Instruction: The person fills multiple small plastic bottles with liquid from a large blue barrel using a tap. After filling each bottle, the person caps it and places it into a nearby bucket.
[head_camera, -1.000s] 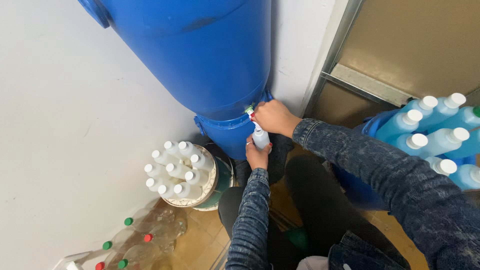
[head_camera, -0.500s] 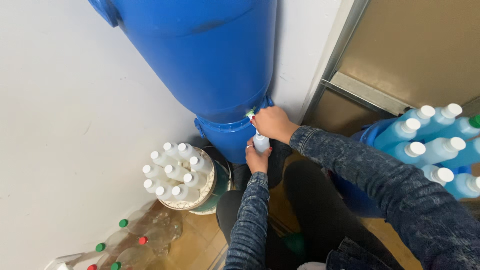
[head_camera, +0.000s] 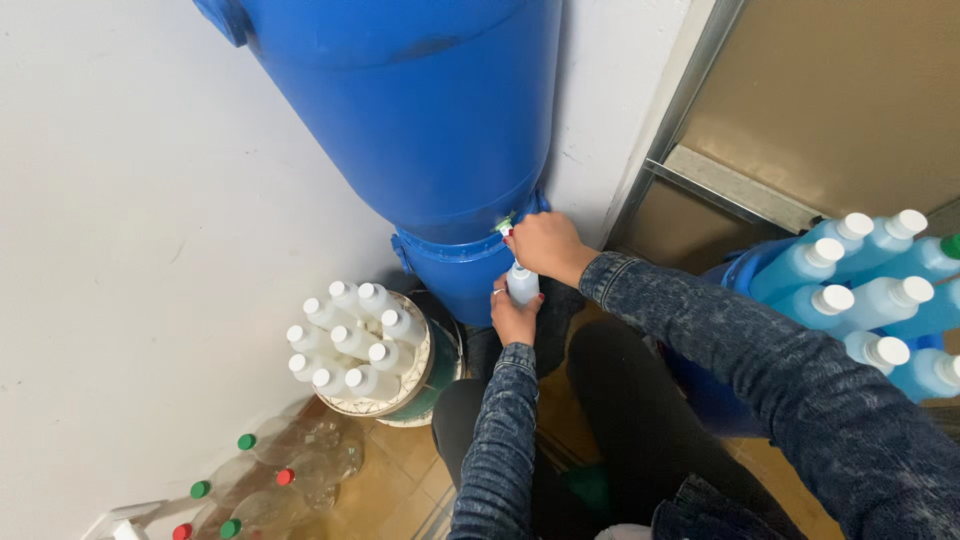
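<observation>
While fingers grip a small plastic bottle (head_camera: 522, 283), smooth blue drum (head_camera: 420, 110) looms.

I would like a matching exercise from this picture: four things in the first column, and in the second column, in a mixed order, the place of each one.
Things:
1. Small clear plastic bottle
2. Cluster of white-capped clear bottles
3. Light blue bottles with white caps
4. Large blue plastic barrel

Places:
A. At the right edge of the view
B. Against the white wall, above both hands
C. In the left hand, just under the right hand
D. Standing in a round basket on the floor

Pairs: 1-C, 2-D, 3-A, 4-B
</observation>
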